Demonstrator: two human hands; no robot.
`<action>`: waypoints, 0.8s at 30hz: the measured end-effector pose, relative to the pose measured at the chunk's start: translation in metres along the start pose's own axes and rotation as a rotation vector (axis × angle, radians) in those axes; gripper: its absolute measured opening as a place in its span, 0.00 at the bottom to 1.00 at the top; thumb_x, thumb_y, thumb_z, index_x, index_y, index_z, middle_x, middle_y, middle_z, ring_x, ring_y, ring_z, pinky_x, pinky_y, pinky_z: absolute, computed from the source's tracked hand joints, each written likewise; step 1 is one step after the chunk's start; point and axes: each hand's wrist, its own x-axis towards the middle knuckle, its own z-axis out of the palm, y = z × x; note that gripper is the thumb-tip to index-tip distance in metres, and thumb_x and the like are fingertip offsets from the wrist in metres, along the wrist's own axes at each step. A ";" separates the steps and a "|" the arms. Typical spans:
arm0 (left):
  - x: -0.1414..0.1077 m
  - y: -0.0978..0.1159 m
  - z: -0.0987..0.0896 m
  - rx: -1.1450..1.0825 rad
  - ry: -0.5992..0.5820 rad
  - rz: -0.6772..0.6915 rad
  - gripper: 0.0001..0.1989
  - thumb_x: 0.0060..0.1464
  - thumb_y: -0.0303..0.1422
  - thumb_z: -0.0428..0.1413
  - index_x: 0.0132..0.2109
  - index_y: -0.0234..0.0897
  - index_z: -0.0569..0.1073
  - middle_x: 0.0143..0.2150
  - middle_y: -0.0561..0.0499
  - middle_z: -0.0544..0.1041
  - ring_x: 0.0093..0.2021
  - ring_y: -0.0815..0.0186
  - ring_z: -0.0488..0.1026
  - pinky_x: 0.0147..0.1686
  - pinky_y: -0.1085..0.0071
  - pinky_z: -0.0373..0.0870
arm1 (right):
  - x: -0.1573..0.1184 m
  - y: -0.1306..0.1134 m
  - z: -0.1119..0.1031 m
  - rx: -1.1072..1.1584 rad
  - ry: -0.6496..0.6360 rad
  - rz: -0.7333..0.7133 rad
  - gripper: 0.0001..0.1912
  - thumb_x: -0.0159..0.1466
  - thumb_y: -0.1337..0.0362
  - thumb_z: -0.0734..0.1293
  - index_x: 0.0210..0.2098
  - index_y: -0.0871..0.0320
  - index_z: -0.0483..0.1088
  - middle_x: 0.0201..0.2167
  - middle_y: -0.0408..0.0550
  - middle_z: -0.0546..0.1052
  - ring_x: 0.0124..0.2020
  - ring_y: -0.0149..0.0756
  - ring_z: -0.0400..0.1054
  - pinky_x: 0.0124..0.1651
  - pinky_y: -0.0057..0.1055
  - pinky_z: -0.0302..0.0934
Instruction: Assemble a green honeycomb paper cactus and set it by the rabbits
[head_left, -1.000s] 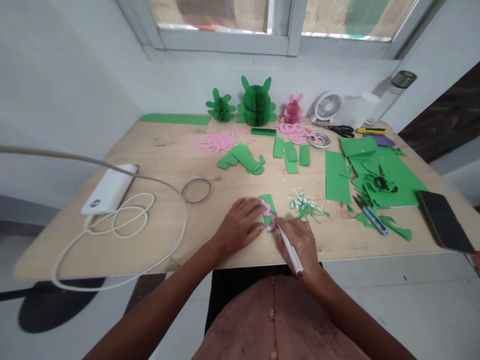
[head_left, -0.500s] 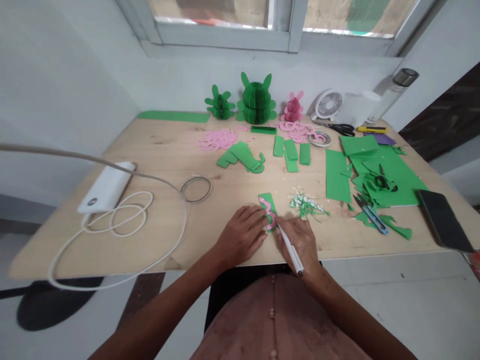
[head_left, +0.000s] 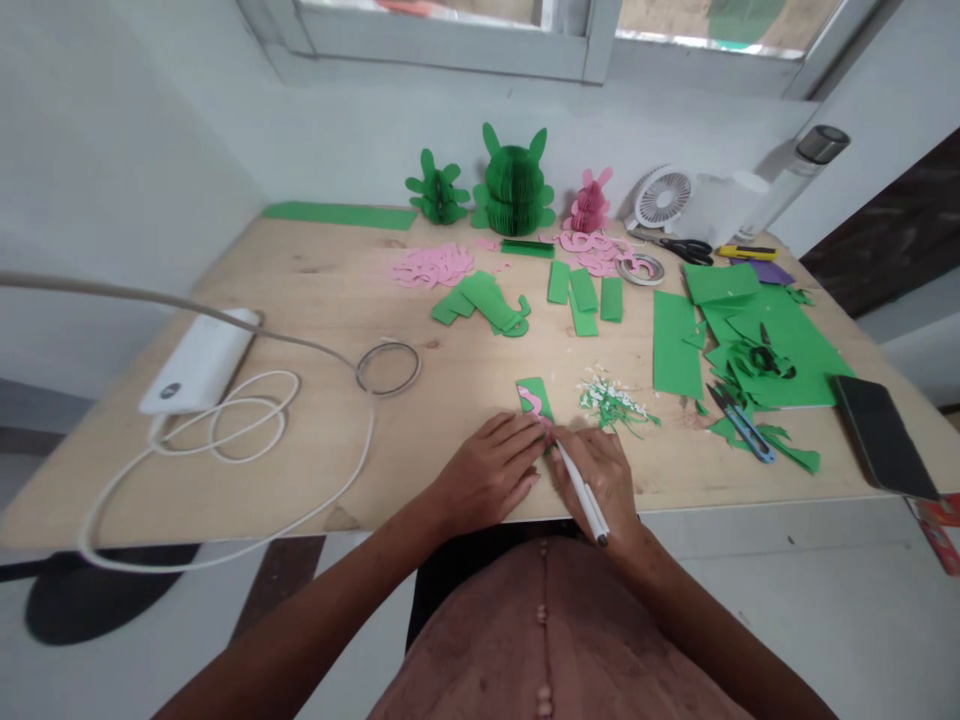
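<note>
My left hand (head_left: pixel 491 470) lies flat on the table with its fingers spread, their tips over a pink curvy cut-out (head_left: pixel 530 400). That cut-out rests on a small green paper piece (head_left: pixel 535 384) near the table's front edge. Closed around a white pen (head_left: pixel 583 494), my right hand (head_left: pixel 604 478) sits just right of the paper. The pen's tip end is beside the lower part of the pink shape, which the fingers partly hide. White and green paper scraps (head_left: pixel 611 400) lie beyond my right hand.
Blue snips (head_left: pixel 750 430), green sheets (head_left: pixel 677 345) and a dark phone (head_left: pixel 881 435) are at the right. Pink cut-outs (head_left: pixel 435 265) and green strips (head_left: pixel 480 298) lie farther back. At the left are a white power bank (head_left: pixel 199 362) and its looping cable (head_left: pixel 285 375).
The fingers of my left hand have shifted over the lower part of the pink cut-out, hiding more of it. My right hand still holds the pen beside it. The view has shifted slightly.
</note>
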 end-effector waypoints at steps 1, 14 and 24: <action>0.000 -0.001 0.000 0.000 -0.004 0.003 0.17 0.60 0.31 0.49 0.54 0.30 0.71 0.59 0.41 0.71 0.62 0.56 0.64 0.62 0.55 0.60 | 0.000 0.000 0.000 0.002 -0.004 0.003 0.14 0.67 0.69 0.60 0.50 0.59 0.71 0.32 0.50 0.79 0.36 0.40 0.69 0.41 0.37 0.57; 0.001 -0.006 0.003 0.003 -0.033 0.030 0.16 0.61 0.33 0.49 0.53 0.31 0.71 0.57 0.42 0.73 0.61 0.55 0.65 0.61 0.54 0.59 | 0.000 -0.001 -0.001 0.039 -0.028 0.027 0.14 0.66 0.69 0.61 0.50 0.59 0.70 0.34 0.51 0.80 0.37 0.43 0.70 0.41 0.39 0.59; 0.003 -0.005 0.000 -0.017 -0.024 0.022 0.16 0.61 0.33 0.48 0.54 0.32 0.70 0.55 0.43 0.74 0.60 0.56 0.66 0.59 0.55 0.60 | 0.001 0.013 -0.004 0.561 0.057 0.437 0.07 0.64 0.63 0.64 0.39 0.55 0.73 0.39 0.49 0.79 0.43 0.40 0.73 0.48 0.39 0.66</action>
